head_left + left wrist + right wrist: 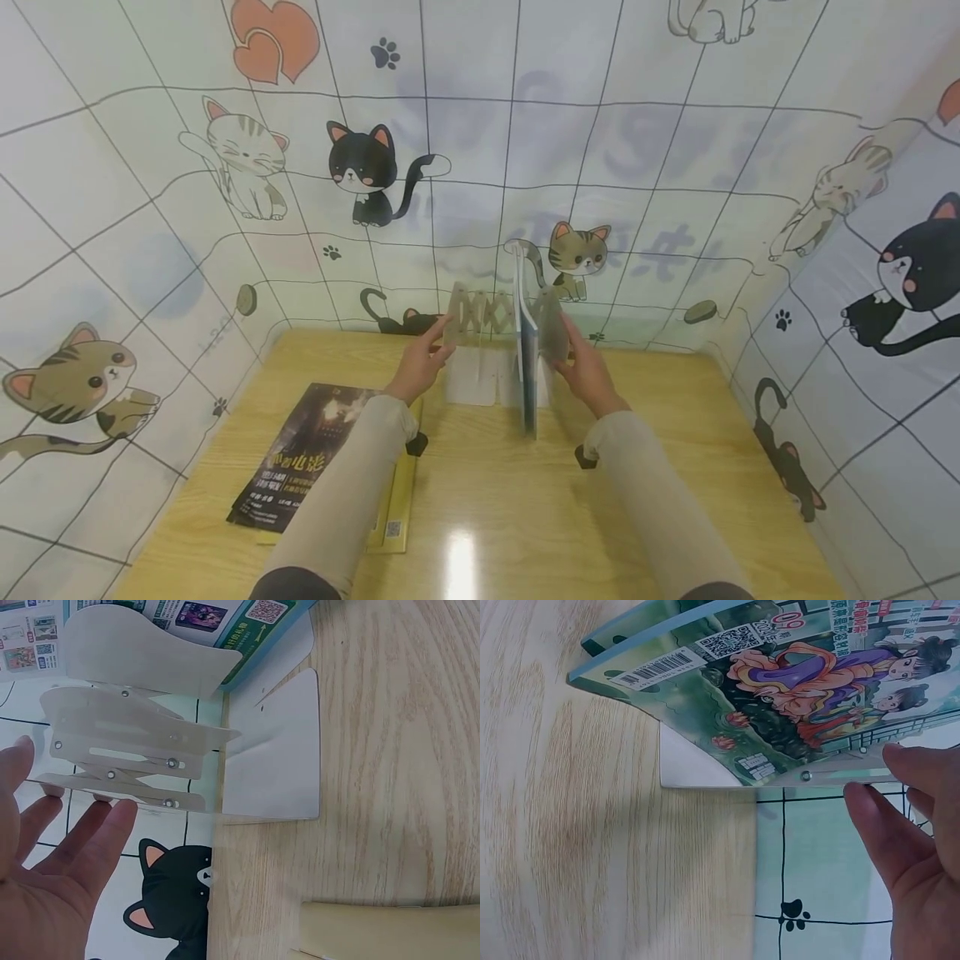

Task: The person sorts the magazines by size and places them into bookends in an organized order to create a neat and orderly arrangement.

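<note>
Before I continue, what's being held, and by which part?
The right hand pinches the book rack by its right end plate; the left hand touches its left end plate, fingers extended.

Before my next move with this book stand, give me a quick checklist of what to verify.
1. Left hand on the book stand: ok, fingers touch its left end.
2. Right hand grip firm: cannot tell; it touches the right end.
3. Base on the table: ok, resting there.
4. Magazines upright in the stand: ok.
5. Magazines tight together: not ok, near edges stand apart.
6. Dark flyer away from the stand: ok, lying to the left.
</note>
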`<state>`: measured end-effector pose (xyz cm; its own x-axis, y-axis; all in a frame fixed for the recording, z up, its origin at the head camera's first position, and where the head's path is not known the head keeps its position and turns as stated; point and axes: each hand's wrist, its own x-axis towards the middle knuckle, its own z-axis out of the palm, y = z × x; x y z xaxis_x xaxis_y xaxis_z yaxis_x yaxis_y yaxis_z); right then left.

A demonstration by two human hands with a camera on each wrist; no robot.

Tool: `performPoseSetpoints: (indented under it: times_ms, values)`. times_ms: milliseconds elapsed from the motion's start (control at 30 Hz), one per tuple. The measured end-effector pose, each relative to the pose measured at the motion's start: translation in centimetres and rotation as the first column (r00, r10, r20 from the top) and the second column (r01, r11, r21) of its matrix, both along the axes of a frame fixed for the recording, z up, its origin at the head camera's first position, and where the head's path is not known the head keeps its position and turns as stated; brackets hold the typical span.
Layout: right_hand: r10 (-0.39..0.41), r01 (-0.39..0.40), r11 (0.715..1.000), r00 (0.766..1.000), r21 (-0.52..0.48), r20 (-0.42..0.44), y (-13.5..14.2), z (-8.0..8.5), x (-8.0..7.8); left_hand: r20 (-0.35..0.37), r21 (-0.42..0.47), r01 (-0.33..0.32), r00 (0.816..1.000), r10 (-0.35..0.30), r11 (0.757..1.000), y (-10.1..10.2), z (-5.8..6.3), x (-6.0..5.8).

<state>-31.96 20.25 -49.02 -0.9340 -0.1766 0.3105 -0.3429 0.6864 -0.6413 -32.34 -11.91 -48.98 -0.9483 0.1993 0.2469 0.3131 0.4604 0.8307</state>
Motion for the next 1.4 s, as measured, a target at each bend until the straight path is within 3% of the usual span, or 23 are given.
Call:
performPoseSetpoints:
  times_ms: [300,500,633,833,1000,1233,1400]
  values:
    - [0.018,-0.014,0.996,0.999,-0.088,0.049,0.1,0.1,0.0,0.034,-0.009,0.001,0.999,-0.001,1.000,0.0,0.5,0.2]
    - [0.019,-0.007,0.991,0.996,-0.131,0.091,-0.1,0.3,0.1,0.012,0.048,0.011,1.000,-0.012,0.999,-0.7,0.0,0.2]
    - [0.019,-0.005,0.990,0.995,-0.141,0.097,-0.2,0.3,0.1,-0.013,0.066,0.014,1.000,-0.013,0.998,-1.3,-0.1,0.7]
    - [0.013,-0.001,0.992,0.996,-0.130,0.094,-0.1,0.3,0.0,0.017,0.074,-0.014,1.000,0.013,0.997,-2.2,-0.5,1.5]
    - [0.012,0.004,0.988,0.994,-0.156,0.106,-0.1,0.2,0.1,0.055,0.040,-0.066,0.996,0.064,0.997,-3.5,-1.4,2.1]
    - [0.032,-0.015,0.981,0.996,-0.196,0.086,-0.3,0.2,0.4,0.051,-0.041,-0.117,0.992,0.119,0.992,-6.7,-4.7,2.1]
    - [0.037,-0.023,0.981,0.997,-0.192,0.066,-0.2,0.4,0.4,0.093,-0.060,-0.153,0.983,0.158,0.986,-8.4,-5.9,3.2]
